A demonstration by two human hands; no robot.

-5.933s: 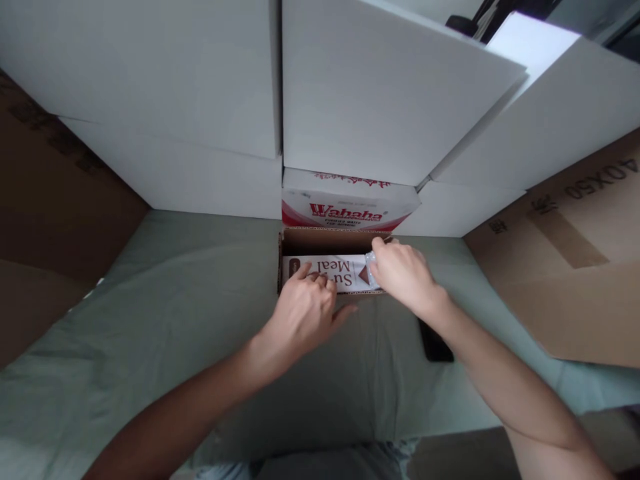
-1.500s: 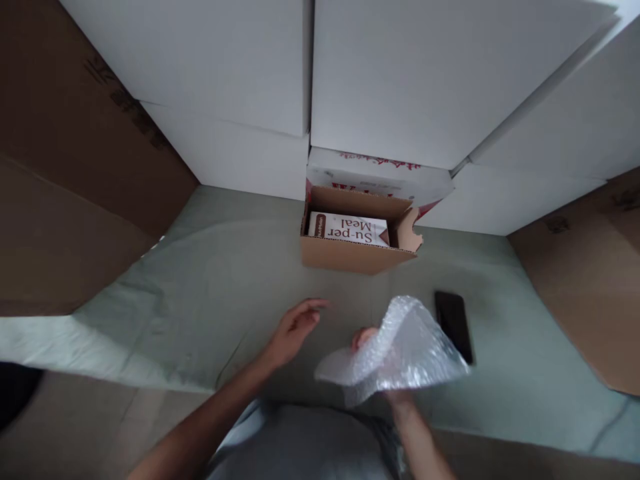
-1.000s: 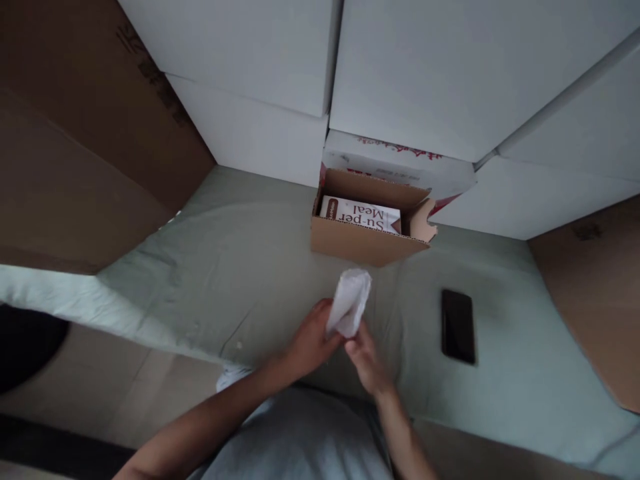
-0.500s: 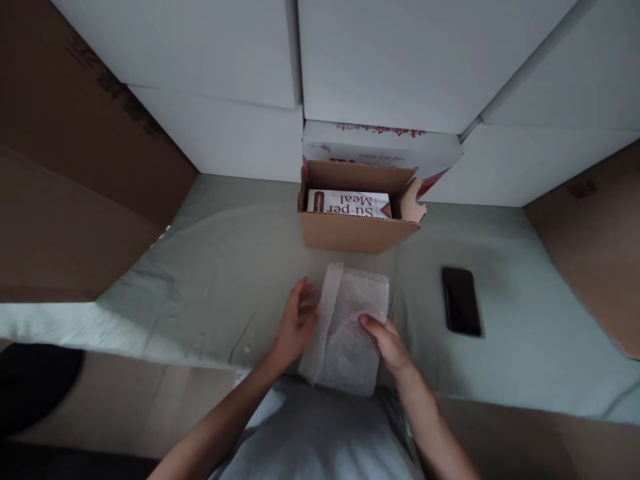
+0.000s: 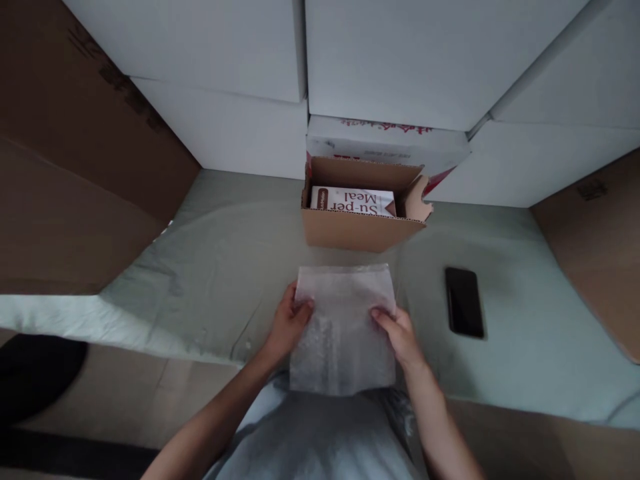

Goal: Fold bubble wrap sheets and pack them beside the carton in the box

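A translucent bubble wrap bag [image 5: 345, 340] is spread flat in front of my body, above the near edge of the cloth-covered surface. My left hand [image 5: 290, 323] pinches its left side, thumb on top. On the opposite side, my right hand [image 5: 400, 333] grips the bag the same way, fingers behind it. Just beyond the bag stands an open cardboard box [image 5: 360, 230], its flaps up. Inside it is a white carton [image 5: 353, 200] with "Su-per Meal" printed on it, upside down to me.
A black phone [image 5: 465, 302] lies on the green cloth [image 5: 215, 260] to the right. Large brown cartons stand at left [image 5: 75, 220] and right [image 5: 595, 227]. White boxes [image 5: 440, 60] are stacked at the back, with a red-printed white box [image 5: 390, 140] behind the open one.
My left hand has closed on the bag's left side, where it was loose beside it before. The bag, folded over at its left edge earlier, is now opened out wider and flat.
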